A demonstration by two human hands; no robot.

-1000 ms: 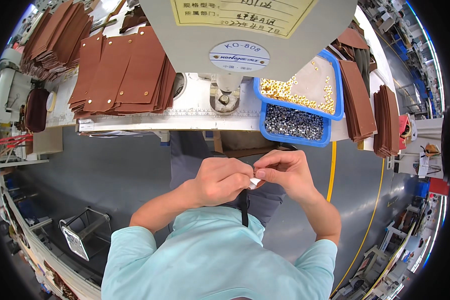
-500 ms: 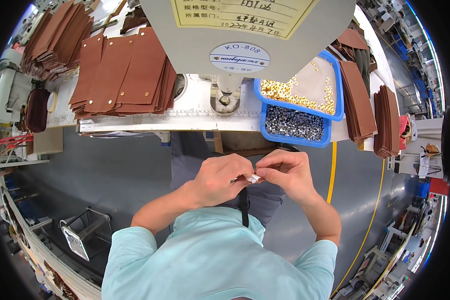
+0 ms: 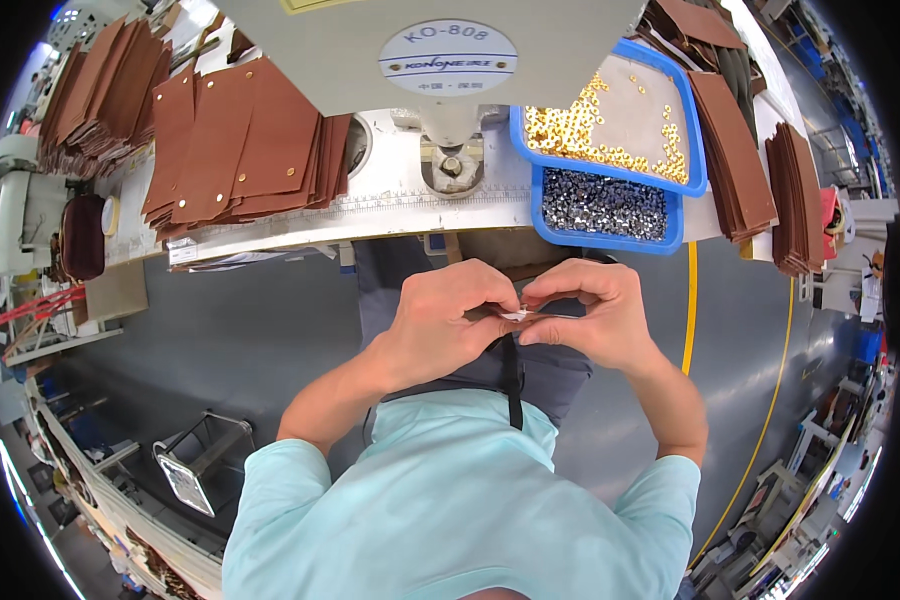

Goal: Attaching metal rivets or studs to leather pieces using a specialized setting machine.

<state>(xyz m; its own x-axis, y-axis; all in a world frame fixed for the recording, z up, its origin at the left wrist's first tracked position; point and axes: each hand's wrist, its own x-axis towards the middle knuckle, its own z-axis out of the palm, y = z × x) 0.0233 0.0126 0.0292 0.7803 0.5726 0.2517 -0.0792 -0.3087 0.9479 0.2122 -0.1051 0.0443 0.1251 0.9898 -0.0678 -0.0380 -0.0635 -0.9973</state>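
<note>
In front of my lap, below the table edge, both my hands meet at a small white piece [image 3: 516,315], thin and paper-like, its kind too small to make out. My left hand [image 3: 440,318] pinches it between thumb and fingertips. From the other side, the curved thumb and fingers of my right hand [image 3: 605,312] close on its right end. Fingertips partly cover the piece. Beyond the hands, the grey head of a press machine [image 3: 530,85] overhangs the white table [image 3: 370,220].
Stacked brown leather pieces with gold snaps [image 3: 240,150] lie at left, more leather strips [image 3: 735,160] at right. Two blue trays stand by the machine: one with gold-coloured fasteners [image 3: 698,150], one with dark metal fasteners [image 3: 675,225]. A metal-framed stool [image 3: 195,465] is behind left.
My fingers have shifted around the small white piece, and the right thumb and index now stand wider apart in an arch. The whole view has tilted slightly; the table things stay put.
</note>
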